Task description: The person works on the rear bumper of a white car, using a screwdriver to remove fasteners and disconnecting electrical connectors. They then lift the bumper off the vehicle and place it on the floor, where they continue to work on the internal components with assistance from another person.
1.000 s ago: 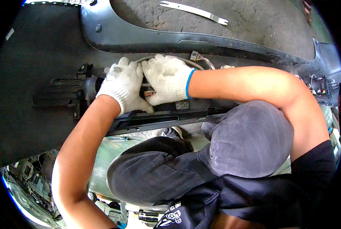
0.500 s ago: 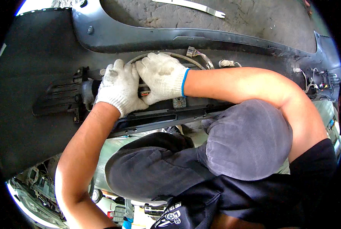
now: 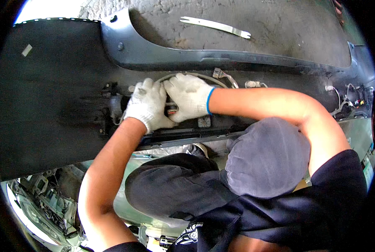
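Both of my hands wear white knit work gloves and meet over the inner side of a large dark car bumper. My left hand is closed, its fingers bent down against the part beneath. My right hand, with a blue cuff edge, presses its curled fingers close beside the left one. What they grip is hidden under the gloves. A sheathed wiring cable arcs out behind the fingertips toward the right. Between the palms a small reddish piece shows. Just left of my left hand sits a round dark fitting.
Along the bumper lie a grey plug connector and a white connector. More wiring bunches at its right end. A flat, forked metal pry bar rests on the rough ground beyond. A partly stripped car stands at lower left.
The whole view has shifted, so bumper, pry bar and hands appear lower and more to the right. My hands keep nearly the same place on the bumper.
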Action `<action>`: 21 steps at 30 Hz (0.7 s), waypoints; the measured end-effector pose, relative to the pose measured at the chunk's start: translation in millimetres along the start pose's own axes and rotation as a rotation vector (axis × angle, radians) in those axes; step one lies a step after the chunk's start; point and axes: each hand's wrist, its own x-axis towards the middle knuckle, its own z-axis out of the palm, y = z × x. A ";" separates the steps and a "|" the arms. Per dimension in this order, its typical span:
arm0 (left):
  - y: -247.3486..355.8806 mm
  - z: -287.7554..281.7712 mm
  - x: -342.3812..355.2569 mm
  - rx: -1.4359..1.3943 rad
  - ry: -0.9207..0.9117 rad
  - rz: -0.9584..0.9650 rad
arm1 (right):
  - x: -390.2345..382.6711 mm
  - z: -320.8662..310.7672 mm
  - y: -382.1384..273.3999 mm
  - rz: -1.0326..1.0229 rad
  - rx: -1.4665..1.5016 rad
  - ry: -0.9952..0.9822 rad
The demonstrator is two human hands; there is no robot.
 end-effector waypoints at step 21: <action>2.6 0.6 -0.6 -0.046 -0.002 -0.053 | 6.4 -41.5 -28.4 0.088 -0.153 -0.376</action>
